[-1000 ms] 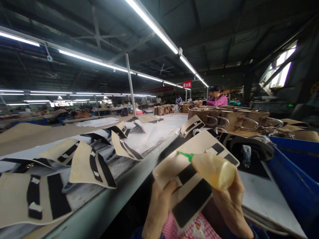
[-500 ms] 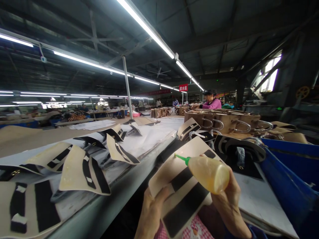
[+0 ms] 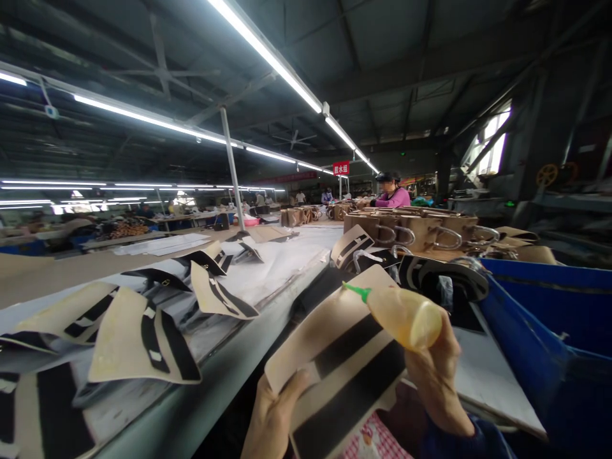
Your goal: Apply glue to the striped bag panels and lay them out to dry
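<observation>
My left hand [image 3: 277, 405] grips the lower left edge of a beige panel with black strips [image 3: 318, 325], thumb on top of it. The panel tilts over my lap. Closed round a squeeze bottle [image 3: 399, 312] of yellowish liquid is my right hand [image 3: 437, 363]. The bottle's green nozzle [image 3: 356, 292] points left, its tip at the panel's upper part; whether it touches I cannot tell. Similar beige and black panels [image 3: 129, 338] lie curled on the table to my left.
Brown bags with clear-wrapped handles [image 3: 415, 229] stand in rows ahead. A blue bin [image 3: 530, 293] is at my right, beside a white board [image 3: 497, 376]. The long table's edge [image 3: 248, 344] runs along my left. A co-worker in a pink top [image 3: 396, 196] is beyond the bags.
The nozzle has moved up along the panel toward its far edge. My left hand and the panel have shifted slightly left in view, as has the whole scene.
</observation>
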{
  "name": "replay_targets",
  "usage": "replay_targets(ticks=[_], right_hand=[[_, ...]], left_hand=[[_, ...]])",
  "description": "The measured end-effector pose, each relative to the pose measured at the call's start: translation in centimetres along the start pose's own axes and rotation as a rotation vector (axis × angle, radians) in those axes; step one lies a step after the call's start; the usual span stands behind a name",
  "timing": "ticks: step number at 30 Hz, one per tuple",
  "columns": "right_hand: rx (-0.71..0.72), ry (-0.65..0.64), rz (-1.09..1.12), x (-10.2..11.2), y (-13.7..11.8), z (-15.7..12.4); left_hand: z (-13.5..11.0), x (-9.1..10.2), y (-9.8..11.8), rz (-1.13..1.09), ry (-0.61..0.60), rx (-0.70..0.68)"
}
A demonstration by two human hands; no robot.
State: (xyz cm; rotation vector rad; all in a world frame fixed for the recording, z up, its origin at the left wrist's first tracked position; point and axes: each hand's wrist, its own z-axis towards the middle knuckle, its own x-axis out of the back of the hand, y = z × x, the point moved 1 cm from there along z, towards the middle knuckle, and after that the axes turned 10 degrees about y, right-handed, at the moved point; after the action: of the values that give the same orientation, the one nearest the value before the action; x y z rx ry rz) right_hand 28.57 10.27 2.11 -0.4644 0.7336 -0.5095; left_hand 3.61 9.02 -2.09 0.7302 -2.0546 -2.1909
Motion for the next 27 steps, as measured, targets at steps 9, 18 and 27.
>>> replay_targets(ticks=[9,18,27], right_hand=[[-0.020,0.007,0.019,0.6,0.0,0.1],[-0.003,0.052,-0.006,-0.4,-0.6,1.0],[-0.043,0.150,-0.021,0.5,1.8,3.5]], left_hand=[[0.4,0.3,-0.3,0.001,0.046,-0.016],[0.7,0.7,0.2,0.053,-0.025,0.004],[0.8,0.4,0.5,0.011,0.019,-0.046]])
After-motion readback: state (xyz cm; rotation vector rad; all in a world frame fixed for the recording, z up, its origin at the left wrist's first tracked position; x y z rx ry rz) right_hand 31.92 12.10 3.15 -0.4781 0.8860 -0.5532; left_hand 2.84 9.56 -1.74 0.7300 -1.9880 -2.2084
